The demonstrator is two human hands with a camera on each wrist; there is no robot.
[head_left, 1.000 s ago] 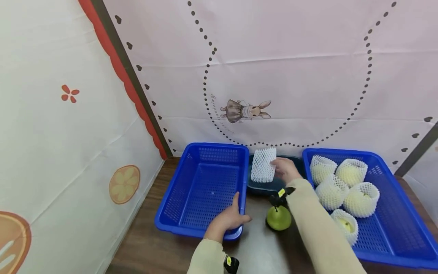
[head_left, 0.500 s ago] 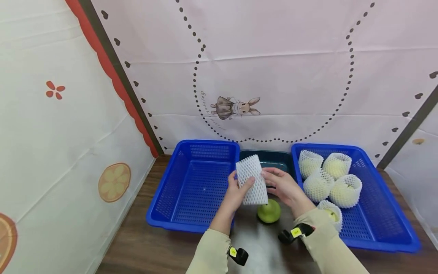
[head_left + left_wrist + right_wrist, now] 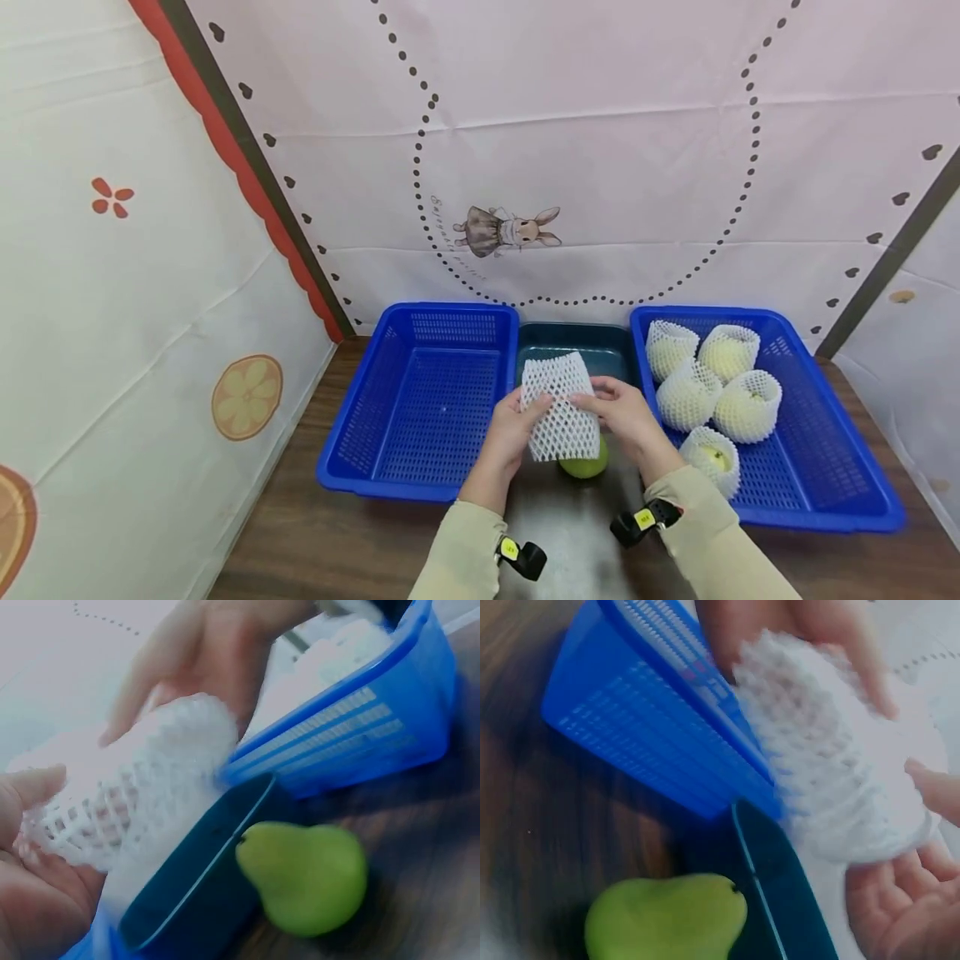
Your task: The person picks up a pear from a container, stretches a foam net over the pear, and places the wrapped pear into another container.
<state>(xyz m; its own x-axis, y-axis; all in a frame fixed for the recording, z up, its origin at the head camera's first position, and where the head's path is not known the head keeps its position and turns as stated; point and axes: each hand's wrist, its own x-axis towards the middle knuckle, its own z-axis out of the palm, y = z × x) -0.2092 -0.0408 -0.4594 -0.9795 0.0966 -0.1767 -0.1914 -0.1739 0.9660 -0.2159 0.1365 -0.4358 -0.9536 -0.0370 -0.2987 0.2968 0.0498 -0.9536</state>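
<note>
A white foam net sleeve (image 3: 561,412) is held flat between my two hands in the head view. My left hand (image 3: 513,429) pinches its left edge, thumb on top and fingers behind. The right hand (image 3: 624,417) grips the opposite edge the same way. Below the sleeve a green pear (image 3: 587,467) rests on the table, partly covered by the sleeve in the head view. The left wrist view shows the whole pear (image 3: 307,877) lying beside a dark green tray (image 3: 202,870), and the sleeve (image 3: 142,780) slightly bulged between the hands.
On the left stands a blue basket (image 3: 442,408) with nothing in it. Another blue basket (image 3: 840,475) at the right holds several pears in foam sleeves (image 3: 748,406). Between them, against the patterned cloth wall (image 3: 637,167), sits the dark green tray (image 3: 611,350).
The right hand has brought the sleeve from the tray toward me, over the pear. My left hand has left the left basket's rim and taken hold of the sleeve's left edge.
</note>
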